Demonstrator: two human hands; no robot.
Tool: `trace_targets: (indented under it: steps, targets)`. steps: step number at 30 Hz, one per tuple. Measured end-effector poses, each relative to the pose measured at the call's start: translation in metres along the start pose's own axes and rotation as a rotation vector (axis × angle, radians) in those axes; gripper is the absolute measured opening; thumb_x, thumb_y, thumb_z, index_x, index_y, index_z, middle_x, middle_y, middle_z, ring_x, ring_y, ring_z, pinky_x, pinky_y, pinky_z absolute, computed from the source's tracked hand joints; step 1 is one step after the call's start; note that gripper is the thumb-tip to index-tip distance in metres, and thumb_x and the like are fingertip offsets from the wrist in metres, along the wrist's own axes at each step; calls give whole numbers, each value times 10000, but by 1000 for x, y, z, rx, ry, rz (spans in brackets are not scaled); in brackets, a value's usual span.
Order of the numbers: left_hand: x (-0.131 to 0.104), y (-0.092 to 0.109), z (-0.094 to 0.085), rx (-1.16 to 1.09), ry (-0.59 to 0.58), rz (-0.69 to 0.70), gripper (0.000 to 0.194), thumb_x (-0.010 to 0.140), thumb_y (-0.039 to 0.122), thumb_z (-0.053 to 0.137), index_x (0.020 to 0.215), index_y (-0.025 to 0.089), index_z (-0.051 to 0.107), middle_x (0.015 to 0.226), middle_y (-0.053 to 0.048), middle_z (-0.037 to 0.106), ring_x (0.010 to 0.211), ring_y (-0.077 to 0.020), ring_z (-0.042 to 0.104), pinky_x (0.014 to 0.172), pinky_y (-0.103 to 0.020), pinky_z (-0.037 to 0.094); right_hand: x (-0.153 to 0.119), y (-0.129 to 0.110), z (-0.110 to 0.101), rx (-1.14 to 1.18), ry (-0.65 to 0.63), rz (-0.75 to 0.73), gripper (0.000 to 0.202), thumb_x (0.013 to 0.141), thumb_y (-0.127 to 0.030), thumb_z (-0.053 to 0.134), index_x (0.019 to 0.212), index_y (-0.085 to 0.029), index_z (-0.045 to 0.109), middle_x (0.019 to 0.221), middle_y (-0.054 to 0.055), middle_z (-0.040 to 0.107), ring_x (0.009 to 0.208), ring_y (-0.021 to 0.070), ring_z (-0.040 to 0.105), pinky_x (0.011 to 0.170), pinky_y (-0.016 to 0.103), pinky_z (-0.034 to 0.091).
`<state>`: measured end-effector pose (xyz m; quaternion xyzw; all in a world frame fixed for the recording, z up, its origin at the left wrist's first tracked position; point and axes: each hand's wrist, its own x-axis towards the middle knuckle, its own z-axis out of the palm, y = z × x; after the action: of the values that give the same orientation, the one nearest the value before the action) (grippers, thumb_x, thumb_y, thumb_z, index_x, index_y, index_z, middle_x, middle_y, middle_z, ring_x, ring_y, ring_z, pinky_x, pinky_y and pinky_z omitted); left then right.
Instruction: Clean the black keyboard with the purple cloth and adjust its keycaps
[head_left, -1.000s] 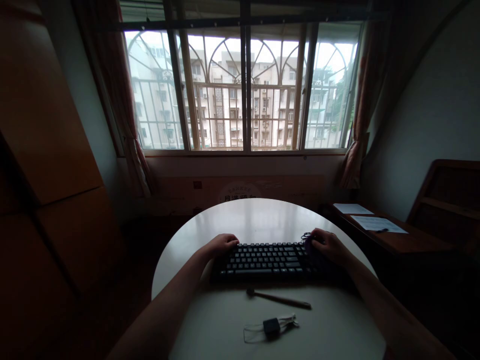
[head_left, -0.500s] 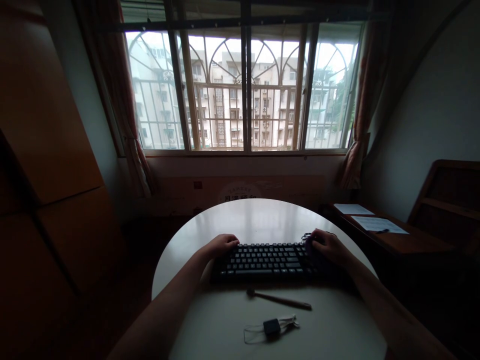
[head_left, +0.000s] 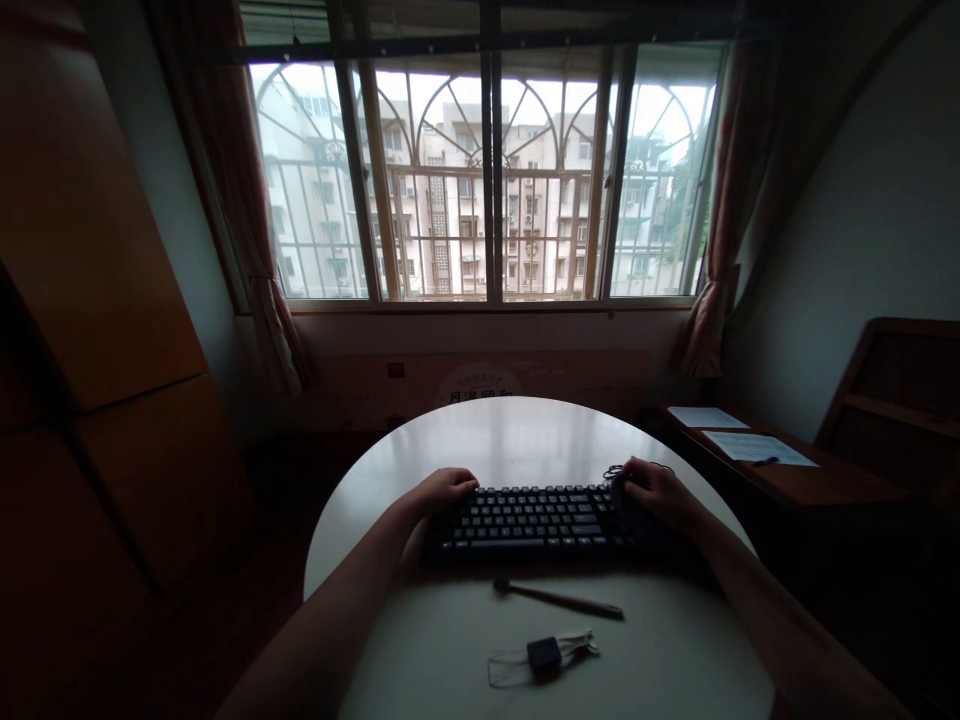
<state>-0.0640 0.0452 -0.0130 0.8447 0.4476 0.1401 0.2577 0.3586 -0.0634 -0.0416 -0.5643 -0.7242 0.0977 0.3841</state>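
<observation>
A black keyboard [head_left: 517,525] lies across the round white table, its keys facing up. My left hand [head_left: 448,487] is closed around the keyboard's far left corner, fingertips at the back edge. At the other end, my right hand [head_left: 656,490] is closed on a dark purple cloth [head_left: 621,492], pressed on the keyboard's right part. That hand hides much of the cloth and the keys beneath. Nearer to me rests a thin-handled brush [head_left: 559,598] with a small dark head. Below it lies a wire keycap puller [head_left: 544,655] with a black square grip.
The round white table [head_left: 420,650] has a curved edge beyond both forearms. A dark coiled cable [head_left: 615,471] sits behind the keyboard, by my right hand. Papers [head_left: 757,448] and a pen [head_left: 766,461] lie on a wooden side surface at right. Windows are ahead.
The right hand and cloth have shifted very slightly on the keyboard's right part. My left hand, the keyboard, the brush and the keycap puller stay in place.
</observation>
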Motion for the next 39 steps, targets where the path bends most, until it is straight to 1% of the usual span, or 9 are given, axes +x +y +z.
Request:
trace_targets:
  steps: [4,9,17,24,30,39]
  targets:
    - [0,0,0,-6,2,-3,404,842,470,472,996,173,699,1004,-60,711,928,-227,639,792,-282,464,0,-1,-1,-1,-4,11,169,792,-313,538,891,-213,633,830,21,698,793,216,642,749,325,478]
    - [-1,-1,0,-14,1,-6,412,836,491,477,995,182,698,1005,-52,712,928,-224,633,789,-277,460,-1,-2,-1,37,-4,10,159,792,-295,541,897,-215,629,862,26,702,821,219,646,773,329,483]
    - [0,-2,1,-38,12,2,394,852,463,448,989,190,696,1029,-44,710,957,-222,630,816,-278,457,-1,-2,-1,44,-2,7,165,796,-315,543,897,-219,633,858,28,702,833,228,649,783,340,488]
    - [0,-1,0,-22,-1,-12,427,848,504,454,995,186,699,1007,-49,712,929,-225,634,781,-280,463,0,-3,-2,40,-19,6,163,804,-308,538,902,-217,632,877,32,703,852,229,650,788,340,489]
    - [0,0,0,9,-1,0,407,840,471,457,1002,186,700,1016,-51,711,944,-228,629,798,-281,461,0,0,0,39,-13,23,162,797,-319,543,887,-214,628,821,16,692,763,211,640,713,323,482]
    - [-3,4,-1,-16,-10,-17,413,836,464,464,1016,179,703,1026,-58,711,941,-237,631,796,-289,468,0,0,0,39,-13,12,154,800,-310,540,888,-220,628,832,17,694,781,213,645,732,322,483]
